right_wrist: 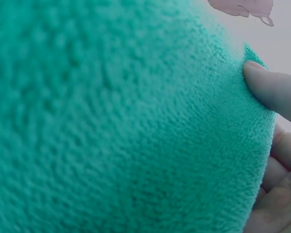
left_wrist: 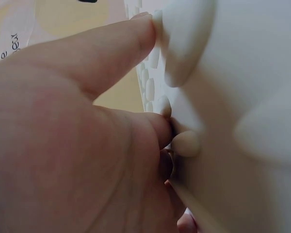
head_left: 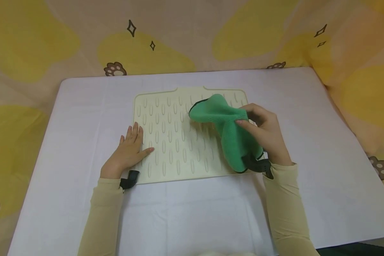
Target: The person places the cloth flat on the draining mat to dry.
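Observation:
In the head view a green cloth (head_left: 233, 131) with dark edging hangs in folds from my right hand (head_left: 265, 131), its thumb and fingers pinching it. The plush cloth (right_wrist: 136, 121) fills most of the right wrist view, where the thumb (right_wrist: 274, 92) presses on its edge. Beneath it lies a cream ribbed mat (head_left: 166, 142) with raised oval bumps and a notch in its far edge. My left hand (head_left: 126, 153) rests at the mat's left edge, fingers straight and thumb spread over the bumps. The left wrist view shows that thumb (left_wrist: 111, 51) against the mat's bumps (left_wrist: 186, 143).
A white-covered table (head_left: 185, 213) carries the mat. Behind and beside it hangs a patterned yellow and beige cloth (head_left: 179, 35). Black wrist camera mounts (head_left: 130, 179) sit at both cuffs, the right one touching or very near the green cloth.

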Demonstrator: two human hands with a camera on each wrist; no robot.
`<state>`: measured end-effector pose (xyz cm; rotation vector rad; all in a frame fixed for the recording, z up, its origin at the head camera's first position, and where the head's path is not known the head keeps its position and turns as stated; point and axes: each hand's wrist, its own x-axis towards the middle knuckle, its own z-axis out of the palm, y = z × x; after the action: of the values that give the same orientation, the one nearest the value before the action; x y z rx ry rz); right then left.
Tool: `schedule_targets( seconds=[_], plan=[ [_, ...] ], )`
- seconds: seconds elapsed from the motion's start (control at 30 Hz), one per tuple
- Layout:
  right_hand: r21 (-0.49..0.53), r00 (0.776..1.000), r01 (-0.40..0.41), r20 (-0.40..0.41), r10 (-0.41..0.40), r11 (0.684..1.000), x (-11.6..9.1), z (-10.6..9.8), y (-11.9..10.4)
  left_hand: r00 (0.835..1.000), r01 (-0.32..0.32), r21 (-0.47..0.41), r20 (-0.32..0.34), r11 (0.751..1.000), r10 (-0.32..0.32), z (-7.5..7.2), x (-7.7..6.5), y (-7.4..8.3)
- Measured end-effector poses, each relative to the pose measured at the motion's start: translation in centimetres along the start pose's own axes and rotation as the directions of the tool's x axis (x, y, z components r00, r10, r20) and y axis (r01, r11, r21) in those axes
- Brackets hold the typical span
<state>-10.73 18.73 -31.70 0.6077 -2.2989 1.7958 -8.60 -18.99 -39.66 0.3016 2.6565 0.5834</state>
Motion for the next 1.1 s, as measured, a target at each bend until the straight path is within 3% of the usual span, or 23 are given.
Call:
schedule_targets(
  seconds=[0.2, 0.53, 0.87, 0.97, 1.1],
  plan=[
    [0.109, 0.999, 0.047, 0.005, -0.048, 0.993, -0.1, 0.9, -0.5, 1.0, 0.006, 0.017, 0.003, 1.0, -0.006, -0.1, -0.1, 0.1],
    [0.142, 0.995, 0.094, 0.031, -0.1, 0.985, 0.1, 1.7, -1.1, 1.0, -0.004, -0.001, -0.018, 1.0, 0.004, 0.0, 0.0, 0.1],
    [0.175, 0.985, 0.164, 0.027, -0.172, 0.971, 2.1, 3.4, -2.2, 1.0, 0.0, -0.008, -0.006, 1.0, 0.0, 0.1, 0.3, 0.0],
    [0.192, 0.989, 0.146, -0.003, -0.148, 0.971, 2.4, 3.9, -2.0, 1.0, -0.001, -0.002, -0.001, 1.0, 0.001, 0.0, 0.4, 0.3],
    [0.155, 0.999, 0.037, 0.013, -0.04, 0.987, 2.2, 4.2, -0.7, 1.0, -0.001, 0.0, 0.001, 1.0, 0.001, -0.1, 0.5, 0.7]
  ],
)
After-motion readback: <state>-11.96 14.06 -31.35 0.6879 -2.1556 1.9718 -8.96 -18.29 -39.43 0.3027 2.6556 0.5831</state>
